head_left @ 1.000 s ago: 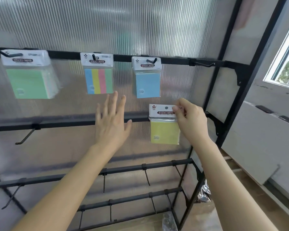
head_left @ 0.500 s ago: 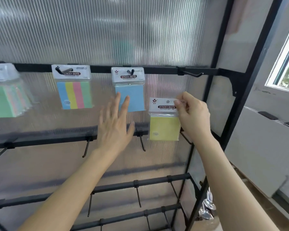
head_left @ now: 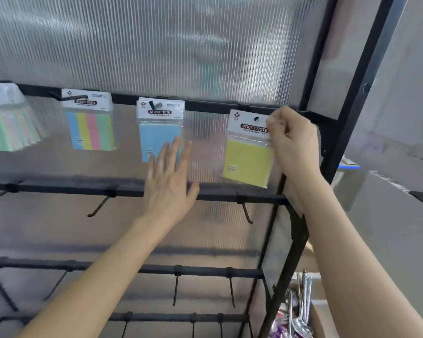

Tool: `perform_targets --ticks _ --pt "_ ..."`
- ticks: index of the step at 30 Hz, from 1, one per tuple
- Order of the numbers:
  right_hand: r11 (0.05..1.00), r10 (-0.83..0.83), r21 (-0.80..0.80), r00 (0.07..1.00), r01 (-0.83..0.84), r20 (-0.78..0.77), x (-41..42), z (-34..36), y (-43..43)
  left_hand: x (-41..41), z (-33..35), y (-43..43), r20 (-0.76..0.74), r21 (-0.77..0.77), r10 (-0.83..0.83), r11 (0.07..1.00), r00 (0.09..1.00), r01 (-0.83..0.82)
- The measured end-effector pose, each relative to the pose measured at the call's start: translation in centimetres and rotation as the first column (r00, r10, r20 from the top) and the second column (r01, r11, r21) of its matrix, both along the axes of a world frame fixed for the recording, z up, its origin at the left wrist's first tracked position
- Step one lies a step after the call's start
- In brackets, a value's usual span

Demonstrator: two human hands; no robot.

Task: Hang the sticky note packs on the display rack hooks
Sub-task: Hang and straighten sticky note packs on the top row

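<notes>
Yellow sticky note pack is being pinched at its header's right corner by the right hand, up at the top rail. Left hand is being held spread, well left of it, gripping nothing.

From my remote seat I see two bare arms. The left forearm fills the 7 o'clock corner and the right forearm the 5 o'clock side, both uncovered from frame edge to wrist. The left hand and right hand are bare as well; the nails are too blurred to describe.
</notes>
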State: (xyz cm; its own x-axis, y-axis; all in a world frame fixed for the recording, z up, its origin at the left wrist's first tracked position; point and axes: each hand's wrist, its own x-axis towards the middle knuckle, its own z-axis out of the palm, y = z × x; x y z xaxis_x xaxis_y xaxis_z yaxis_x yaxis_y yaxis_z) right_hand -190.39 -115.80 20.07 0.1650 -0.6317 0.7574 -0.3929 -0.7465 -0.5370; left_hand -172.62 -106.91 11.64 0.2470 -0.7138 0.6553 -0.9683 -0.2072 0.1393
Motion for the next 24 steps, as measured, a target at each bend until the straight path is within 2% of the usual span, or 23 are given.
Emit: perform_targets --ticks 6,10,24 --pt "0.994 0.096 0.059 0.995 -0.096 0.005 -0.2 1.0 -2.0 -0.9 -0.2 0.6 -0.011 0.009 0.085 0.996 0.996 -0.085" --pt "0.988 0.125 0.103 0.990 -0.118 -0.071 0.3 1.2 -3.0 -1.2 -0.3 0.6 -0.006 0.012 0.123 0.992 0.992 -0.123" --pt "0.992 -0.098 0.065 0.982 0.110 -0.161 4.1 1.1 -9.3 -0.2 -0.8 0.1 -0.016 0.002 0.190 0.982 0.982 -0.189"
